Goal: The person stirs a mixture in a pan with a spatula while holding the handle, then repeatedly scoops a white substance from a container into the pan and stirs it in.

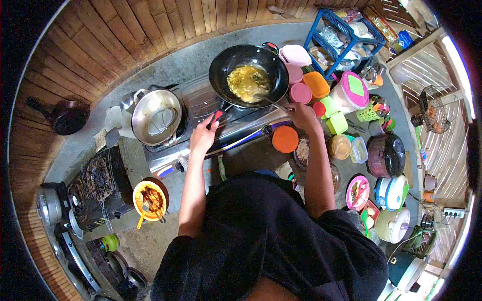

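A black wok point(221, 70) sits on the gas stove point(196, 98), with yellowish food point(243, 83) in bubbling liquid inside it. My left hand point(203, 135) is closed around the wok's black and red handle point(217, 118) at the near side. In my right hand point(304, 118) is the handle of a metal cooking utensil point(275, 105). Its far end dips into the food near the wok's right side, blurred, so I cannot tell whether it is a spatula or a ladle. Left of the wok, a steel pan point(140, 120) rests on the stove with a lid-like round piece in it.
Plastic containers, among them an orange-lidded jar point(285, 139) and a pink-lidded tub point(354, 90), crowd the right side. A blue rack point(314, 37) stands at the back right. A bowl of red sauce point(159, 186) is at left, near a grill rack point(95, 173). A dark pot point(385, 155) stands far right.
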`<act>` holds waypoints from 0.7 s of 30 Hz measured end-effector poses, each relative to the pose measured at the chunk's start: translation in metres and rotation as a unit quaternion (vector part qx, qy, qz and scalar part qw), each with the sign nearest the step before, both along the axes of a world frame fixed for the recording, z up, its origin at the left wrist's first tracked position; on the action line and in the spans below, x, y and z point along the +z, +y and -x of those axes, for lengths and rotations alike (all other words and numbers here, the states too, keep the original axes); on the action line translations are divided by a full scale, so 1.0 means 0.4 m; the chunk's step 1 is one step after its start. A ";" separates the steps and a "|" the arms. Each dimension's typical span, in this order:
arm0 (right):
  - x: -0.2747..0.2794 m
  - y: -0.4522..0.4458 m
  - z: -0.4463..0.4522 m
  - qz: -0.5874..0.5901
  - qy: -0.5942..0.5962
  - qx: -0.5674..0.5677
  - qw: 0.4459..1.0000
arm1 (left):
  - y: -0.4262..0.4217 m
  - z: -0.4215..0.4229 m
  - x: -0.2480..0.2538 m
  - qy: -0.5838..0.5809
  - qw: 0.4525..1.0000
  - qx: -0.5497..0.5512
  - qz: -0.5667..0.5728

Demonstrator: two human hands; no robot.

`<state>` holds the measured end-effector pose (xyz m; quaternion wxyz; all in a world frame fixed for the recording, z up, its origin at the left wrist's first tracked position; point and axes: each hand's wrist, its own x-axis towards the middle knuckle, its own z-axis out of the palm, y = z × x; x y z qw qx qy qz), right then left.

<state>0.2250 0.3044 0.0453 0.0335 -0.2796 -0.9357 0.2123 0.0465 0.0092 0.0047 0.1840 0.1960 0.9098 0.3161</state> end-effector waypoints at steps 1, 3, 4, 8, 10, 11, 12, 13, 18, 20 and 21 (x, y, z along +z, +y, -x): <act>0.021 -0.017 0.006 0.066 0.016 0.027 0.997 | 0.001 -0.002 0.003 0.000 1.000 0.002 0.000; -0.010 -0.021 0.018 0.102 0.041 0.031 0.993 | -0.001 -0.002 0.009 0.002 1.000 0.008 -0.001; -0.016 -0.026 0.024 0.139 0.066 0.033 0.988 | -0.001 -0.002 0.011 -0.006 1.000 0.005 0.002; -0.038 -0.027 0.040 0.082 0.135 0.000 0.987 | 0.001 -0.004 0.011 0.001 1.000 0.003 0.010; -0.021 -0.027 0.041 0.037 0.134 -0.018 0.990 | 0.001 -0.006 0.022 -0.001 1.000 0.004 0.015; -0.007 -0.031 0.042 -0.007 0.132 -0.036 0.991 | 0.002 -0.007 0.029 -0.003 1.000 0.005 0.021; -0.008 -0.028 0.042 -0.008 0.133 -0.036 0.990 | 0.001 -0.004 0.027 -0.003 1.000 0.005 0.020; -0.010 -0.021 0.045 -0.054 0.116 -0.063 0.990 | 0.002 0.001 0.022 0.000 1.000 0.001 0.026; -0.036 0.013 0.066 -0.100 0.056 -0.108 0.988 | 0.000 0.015 0.003 0.018 1.000 -0.004 0.015; -0.086 0.035 0.079 -0.078 0.040 -0.074 0.993 | 0.002 0.019 0.010 -0.006 0.999 -0.001 0.038; -0.104 0.048 0.095 -0.051 0.028 -0.050 0.997 | 0.000 0.020 0.001 0.011 1.000 -0.002 0.029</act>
